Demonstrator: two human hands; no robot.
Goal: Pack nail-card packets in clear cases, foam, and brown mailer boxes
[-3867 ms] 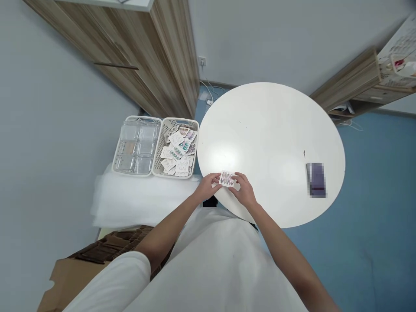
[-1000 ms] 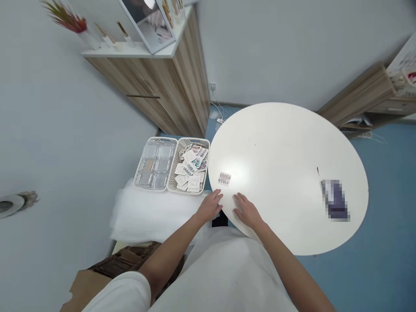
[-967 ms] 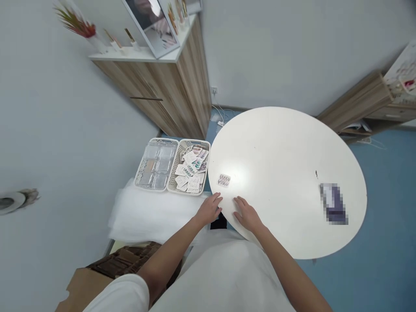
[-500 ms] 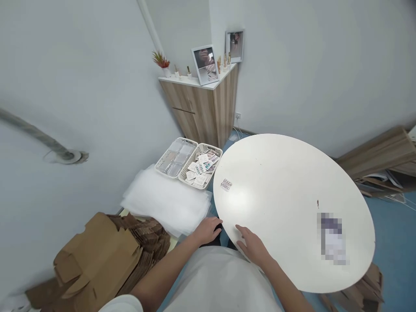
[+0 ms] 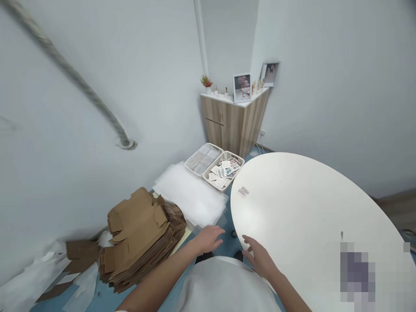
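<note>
My left hand (image 5: 209, 239) hovers in front of my body, fingers apart and holding nothing, just beyond the near corner of a stack of white translucent sheets (image 5: 191, 193). At the near left edge of the white oval table (image 5: 292, 208) is my right hand (image 5: 257, 255), its fingers spread and slightly curled with nothing in them. A small clear sheet of press-on nails (image 5: 243, 192) lies on the table, farther off than my right hand. To the left stands a pile of flat brown cardboard boxes (image 5: 136, 234).
Beyond the white sheets are a basket of clear plastic cases (image 5: 204, 158) and a basket of printed cards (image 5: 224, 171). A wooden cabinet (image 5: 232, 125) fills the corner, with framed pictures on top. A blurred-out patch (image 5: 357, 273) covers something on the table's right.
The view has turned left, so the table, baskets and cabinet appear farther right and more of the cardboard pile shows. Both hands stay empty.
</note>
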